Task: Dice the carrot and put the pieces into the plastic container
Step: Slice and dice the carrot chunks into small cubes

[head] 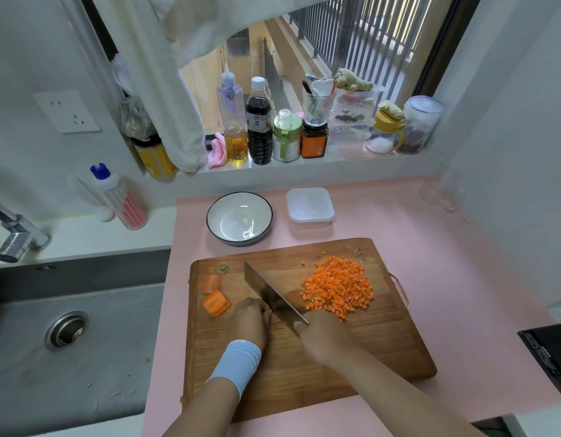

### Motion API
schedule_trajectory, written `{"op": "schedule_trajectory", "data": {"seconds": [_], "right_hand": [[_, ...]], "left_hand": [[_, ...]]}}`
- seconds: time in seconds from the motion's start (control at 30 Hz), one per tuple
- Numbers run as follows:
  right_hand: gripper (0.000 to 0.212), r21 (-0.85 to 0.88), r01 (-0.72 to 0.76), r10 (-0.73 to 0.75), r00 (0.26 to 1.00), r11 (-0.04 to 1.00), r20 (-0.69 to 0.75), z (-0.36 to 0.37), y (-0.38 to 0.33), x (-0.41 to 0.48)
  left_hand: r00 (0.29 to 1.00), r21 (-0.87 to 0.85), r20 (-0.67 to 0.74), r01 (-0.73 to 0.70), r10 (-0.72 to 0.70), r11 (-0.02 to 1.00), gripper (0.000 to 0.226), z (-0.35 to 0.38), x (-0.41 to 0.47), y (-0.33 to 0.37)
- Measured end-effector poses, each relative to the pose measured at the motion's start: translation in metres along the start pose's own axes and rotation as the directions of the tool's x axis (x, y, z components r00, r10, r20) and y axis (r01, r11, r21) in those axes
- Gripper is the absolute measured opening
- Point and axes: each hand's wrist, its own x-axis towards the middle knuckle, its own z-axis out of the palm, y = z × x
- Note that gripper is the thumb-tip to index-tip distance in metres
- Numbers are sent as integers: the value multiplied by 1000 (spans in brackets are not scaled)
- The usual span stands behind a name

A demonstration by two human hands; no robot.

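Diced carrot [337, 288] piled at far-right of cutting board [336, 357]; 2 carrot chunks [216, 303] by its left edge. Cleaver [266, 288] lies diagonal mid-board, R hand [323, 334] wrapped round the handle. L hand [251, 320] curled vs blade, contents hidden, can't tell. Plastic container [310, 208] past board's far edge on counter [446, 263], bowl [216, 216] to its left.

Soft daylight comes through the window [320, 52] at twelve o'clock; the scene is evenly bright, shadows faint. Mild glare marks the bowl [228, 216]. Edges bow with wide-angle distortion; the three o'clock side seems soft.
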Motion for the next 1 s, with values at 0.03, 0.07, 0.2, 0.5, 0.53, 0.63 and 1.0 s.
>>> {"op": "schedule_trajectory", "data": {"seconds": [0.03, 0.07, 0.2, 0.5, 0.53, 0.63, 1.0], "right_hand": [[27, -7, -6, 5, 1000, 1000, -13, -5, 4, 0], [28, -9, -11, 11, 999, 1000, -34, -12, 10, -1], [34, -16, -9, 6, 988, 1000, -157, -44, 35, -3], [30, -491, 87, -278, 902, 867, -331, -87, 86, -5], [28, -523, 95, -296, 901, 847, -316, -90, 88, -5], [34, -575, 156, -336, 916, 803, -221, -93, 91, -1], [22, -651, 283, -422, 904, 704, -64, -100, 94, 0]], "left_hand": [[1000, 13, 7, 6, -6, 1000, 16, -1, 2, 5], [1000, 20, 18, 13, -14, 1000, 17, 0, 5, 11], [990, 31, 140, -12, 8, 999, 20, 14, 19, 50], [924, -350, -274, 163, -267, 922, 16, -7, 47, 65], [914, -358, -331, 109, -236, 927, 16, -15, 49, 63], [973, -329, -231, -97, 19, 939, 31, -27, 49, 78], [952, -295, 301, 30, 63, 955, 52, -2, 55, 119]]}}
